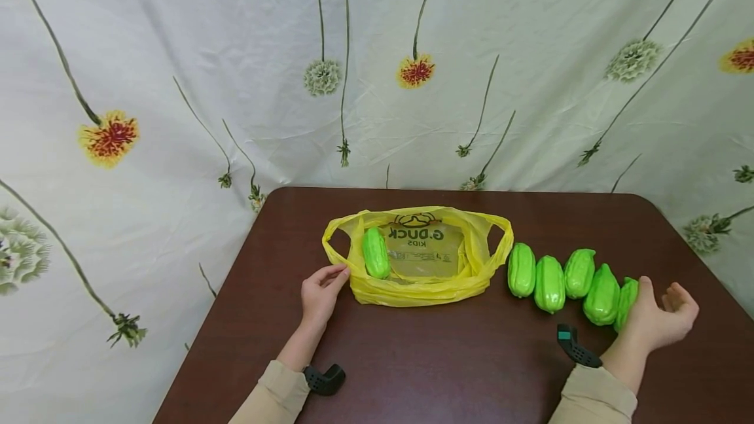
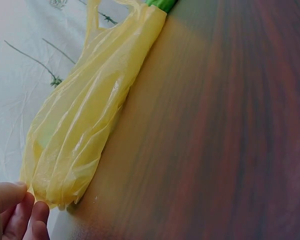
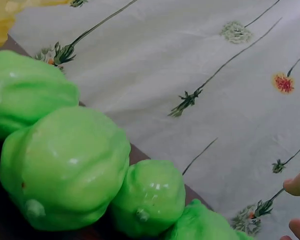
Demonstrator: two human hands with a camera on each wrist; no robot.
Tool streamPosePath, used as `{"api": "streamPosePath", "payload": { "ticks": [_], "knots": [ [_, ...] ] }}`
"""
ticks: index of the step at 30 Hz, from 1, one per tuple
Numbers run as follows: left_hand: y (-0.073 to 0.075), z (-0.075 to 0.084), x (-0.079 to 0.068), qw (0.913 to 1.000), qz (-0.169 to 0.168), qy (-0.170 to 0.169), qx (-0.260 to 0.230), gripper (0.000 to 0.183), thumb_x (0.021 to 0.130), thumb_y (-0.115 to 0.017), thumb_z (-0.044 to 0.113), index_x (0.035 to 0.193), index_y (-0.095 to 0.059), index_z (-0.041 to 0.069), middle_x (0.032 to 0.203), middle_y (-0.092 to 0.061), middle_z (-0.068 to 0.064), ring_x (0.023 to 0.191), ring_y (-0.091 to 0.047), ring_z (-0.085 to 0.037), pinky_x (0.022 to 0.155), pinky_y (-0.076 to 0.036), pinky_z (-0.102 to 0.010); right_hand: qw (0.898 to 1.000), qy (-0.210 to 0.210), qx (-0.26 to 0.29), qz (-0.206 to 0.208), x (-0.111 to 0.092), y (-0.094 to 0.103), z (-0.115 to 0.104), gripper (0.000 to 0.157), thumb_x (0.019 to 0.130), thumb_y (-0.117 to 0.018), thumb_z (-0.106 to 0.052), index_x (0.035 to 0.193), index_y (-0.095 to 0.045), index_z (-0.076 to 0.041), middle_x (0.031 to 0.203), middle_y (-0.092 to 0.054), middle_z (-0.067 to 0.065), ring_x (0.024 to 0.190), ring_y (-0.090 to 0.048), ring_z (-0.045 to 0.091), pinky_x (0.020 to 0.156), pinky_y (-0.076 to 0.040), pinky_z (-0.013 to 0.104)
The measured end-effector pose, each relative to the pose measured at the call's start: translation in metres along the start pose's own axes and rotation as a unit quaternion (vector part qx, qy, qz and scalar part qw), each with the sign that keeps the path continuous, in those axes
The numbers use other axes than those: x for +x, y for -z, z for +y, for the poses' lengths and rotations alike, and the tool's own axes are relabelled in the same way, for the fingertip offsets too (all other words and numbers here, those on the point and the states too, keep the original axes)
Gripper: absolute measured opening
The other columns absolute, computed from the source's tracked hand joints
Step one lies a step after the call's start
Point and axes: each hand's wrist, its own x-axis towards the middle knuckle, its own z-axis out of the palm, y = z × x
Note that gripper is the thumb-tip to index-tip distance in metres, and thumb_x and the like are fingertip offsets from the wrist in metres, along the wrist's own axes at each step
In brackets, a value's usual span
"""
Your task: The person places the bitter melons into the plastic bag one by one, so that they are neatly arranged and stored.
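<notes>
A yellow plastic bag (image 1: 421, 292) lies with its mouth open on the table, its two handle loops spread left and right. Inside its left part rests one shiny green, ridged, papaya-like fruit (image 1: 376, 252). My left hand (image 1: 321, 294) pinches the bag's left edge between thumb and fingers; in the left wrist view the fingertips (image 2: 21, 192) meet the yellow film. To the right of the bag stand several similar green fruits (image 1: 550, 284) in a row. My right hand (image 1: 660, 319) is beside the rightmost green fruit (image 1: 627, 300), partly covering it, with relaxed fingers holding nothing.
The dark brown table (image 1: 436, 358) has rounded far corners. Behind it hangs a pale cloth (image 1: 259, 38) printed with flowers and stems. A black wrist device (image 1: 325, 380) is on the left wrist and another black device (image 1: 577, 347) on the right.
</notes>
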Motion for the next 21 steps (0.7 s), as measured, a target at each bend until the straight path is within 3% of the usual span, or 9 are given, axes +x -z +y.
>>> {"api": "streamPosePath", "payload": {
  "ticks": [6, 12, 21],
  "knots": [
    [0.0, 0.001, 0.0, 1.0, 0.0, 0.0, 0.0, 0.02, 0.084, -0.069, 0.002, 0.1, -0.069, -0.009, 0.1, -0.066, -0.023, 0.079, -0.065, -0.016, 0.068, -0.05, -0.016, 0.999, -0.014, -0.027, 0.014, 0.007, 0.004, 0.008, 0.035, 0.074, -0.08, -0.018, 0.102, -0.059, -0.024, 0.106, -0.05, -0.012, 0.098, -0.041, 0.0, 0.092, -0.03, 0.017],
    [0.0, 0.001, -0.001, 1.0, 0.0, -0.001, 0.005, 0.02, 0.084, -0.069, 0.003, 0.1, -0.069, -0.009, 0.099, -0.067, -0.023, 0.079, -0.065, -0.017, 0.067, -0.05, -0.016, 0.998, -0.027, -0.058, 0.013, 0.01, 0.006, 0.016, 0.032, 0.073, -0.079, -0.014, 0.093, -0.059, -0.027, 0.097, -0.051, -0.013, 0.088, -0.044, -0.001, 0.085, -0.032, 0.016],
    [0.0, 0.001, -0.001, 1.0, 0.002, -0.001, 0.005, 0.019, 0.084, -0.07, 0.002, 0.099, -0.07, -0.009, 0.098, -0.067, -0.023, 0.078, -0.065, -0.017, 0.066, -0.049, -0.015, 0.992, -0.055, -0.114, 0.004, 0.01, 0.008, 0.02, 0.031, 0.075, -0.077, -0.018, 0.092, -0.056, -0.034, 0.091, -0.048, -0.021, 0.093, -0.045, -0.003, 0.099, -0.031, 0.018]
  ]
}}
